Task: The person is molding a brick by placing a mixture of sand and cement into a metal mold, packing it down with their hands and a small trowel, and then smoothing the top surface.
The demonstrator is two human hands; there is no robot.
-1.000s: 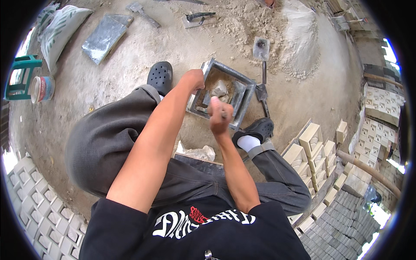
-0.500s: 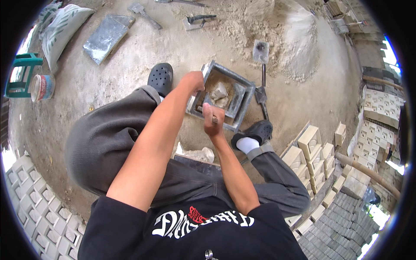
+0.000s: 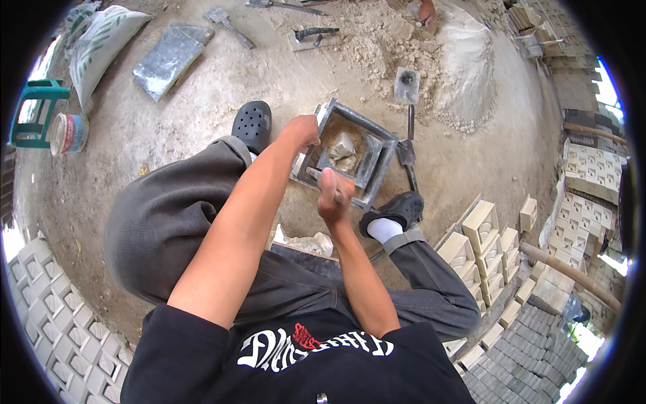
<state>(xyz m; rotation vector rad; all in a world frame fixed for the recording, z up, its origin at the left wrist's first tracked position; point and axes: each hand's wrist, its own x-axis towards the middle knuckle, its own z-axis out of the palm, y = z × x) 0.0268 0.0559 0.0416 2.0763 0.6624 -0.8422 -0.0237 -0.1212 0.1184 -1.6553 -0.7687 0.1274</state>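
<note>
On the ground between my feet sits a square grey metal mold (image 3: 364,119). Pale lumps (image 3: 344,147) and loose sandy material lie inside it. My left hand (image 3: 304,132) is closed on the mold's left side, its fingers partly hidden behind the rim. My right hand (image 3: 336,194) is wrapped round the handle of a tool at the mold's near edge, thumb up. Most of that tool is covered by the hand, so its kind does not show.
Right of the mold lies a dark-handled trowel (image 3: 406,153); a small shovel-like tool (image 3: 407,87) lies beyond. Powder is heaped (image 3: 466,71) at far right, near another person's hand (image 3: 427,13). Molded blocks (image 3: 479,222) stand at right. A bucket (image 3: 69,133) and green stool (image 3: 40,111) stand left.
My right hand has shifted slightly right and nearer to me with the tool. My left hand keeps its hold on the mold. Another person's hand has come into view at the top.
</note>
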